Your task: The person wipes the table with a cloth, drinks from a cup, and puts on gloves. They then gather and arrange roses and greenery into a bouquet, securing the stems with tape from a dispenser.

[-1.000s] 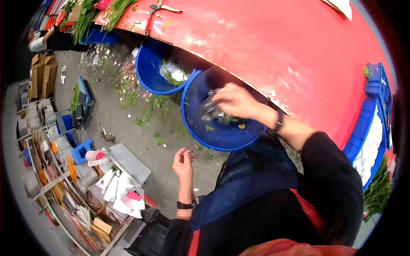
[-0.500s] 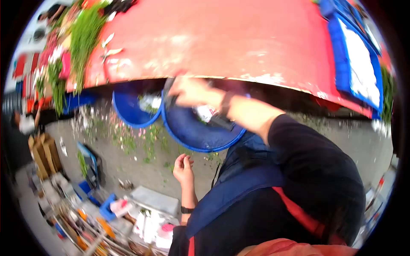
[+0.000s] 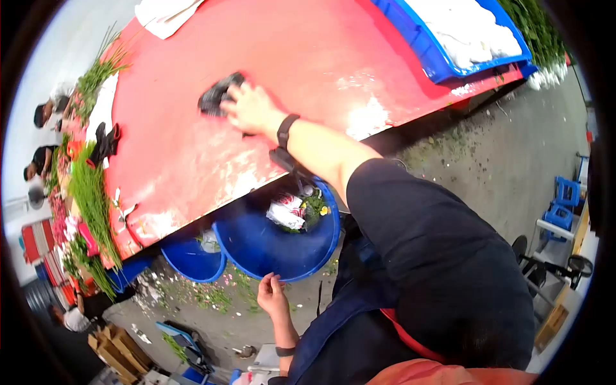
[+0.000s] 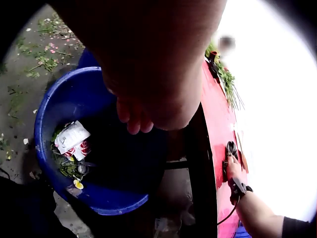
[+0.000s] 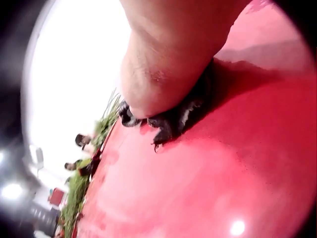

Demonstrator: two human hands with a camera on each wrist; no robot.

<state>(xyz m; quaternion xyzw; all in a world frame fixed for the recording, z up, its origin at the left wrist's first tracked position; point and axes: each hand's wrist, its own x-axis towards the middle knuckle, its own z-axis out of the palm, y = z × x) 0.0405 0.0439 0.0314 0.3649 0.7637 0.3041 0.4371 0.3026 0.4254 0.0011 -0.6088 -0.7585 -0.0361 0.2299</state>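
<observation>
On the red tabletop (image 3: pixel 256 51), my right hand (image 3: pixel 252 112) holds a crumpled dark cloth (image 3: pixel 218 96), its fingers over the near side. In the right wrist view the cloth (image 5: pixel 171 124) bunches out from under the hand (image 5: pixel 158 84), pressed against the red surface; the fingers are hidden there. My left hand (image 3: pixel 273 295) hangs loosely curled with nothing in it, near the rim of a large blue tub (image 3: pixel 282 253). Inside that tub lie a white and red wrapper (image 3: pixel 285 212) and green plant scraps (image 3: pixel 314 208).
A blue crate (image 3: pixel 433 54) of white material stands at the table's right. Long green stems (image 3: pixel 95 199) and pruning shears (image 3: pixel 126 212) lie at the left edge. A smaller blue tub (image 3: pixel 192 260) stands beside the large one. Petals and leaves litter the floor (image 3: pixel 449 157); other people are beyond the table.
My right hand has moved with the dark cloth from over the large tub up onto the tabletop. The head view has turned and shows more of the table. The left hand stays loosely curled.
</observation>
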